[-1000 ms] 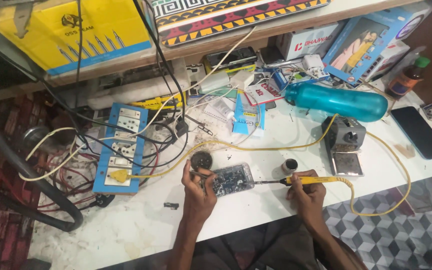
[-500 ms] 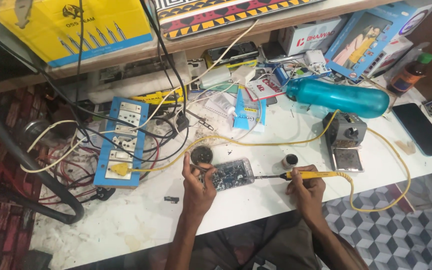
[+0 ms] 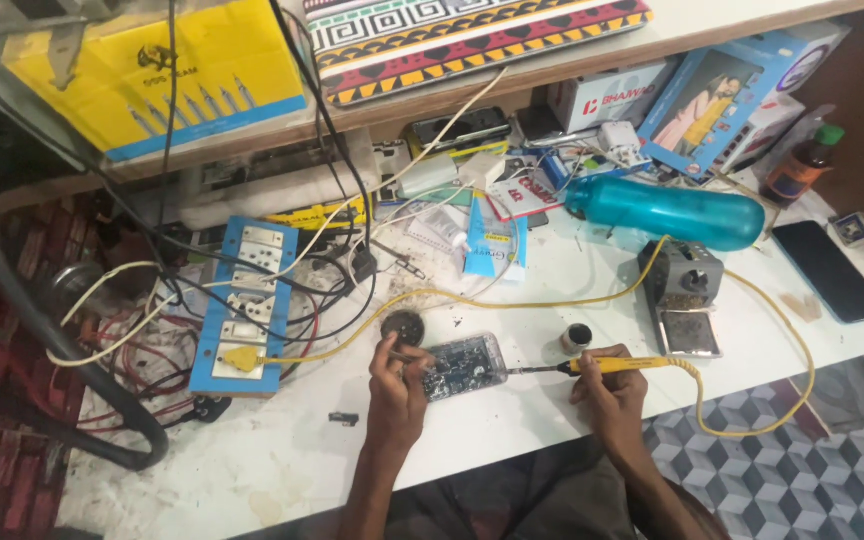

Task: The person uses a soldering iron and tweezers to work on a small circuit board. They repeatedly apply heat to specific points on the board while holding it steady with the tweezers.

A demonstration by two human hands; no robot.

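The person was in the middle of soldering inside an opened phone that lay flat on the white bench, near its front edge. The left hand rested on the phone's left end, with its fingers pinching something thin there; it was too small to tell what. The right hand was closed around a yellow soldering iron, and the dark tip reached the phone's right end. A yellow cord ran from the iron across the bench to a plug in the blue power strip. A small round tin sat just beside the iron, and a dark round pot sat above the left hand. A teal bottle lay on its side farther back. The next move probably called for a very steady tip and a phone held still, because the parts looked tiny. Compared with a second before, both hands and the phone had hardly moved; only the view had shifted a little.
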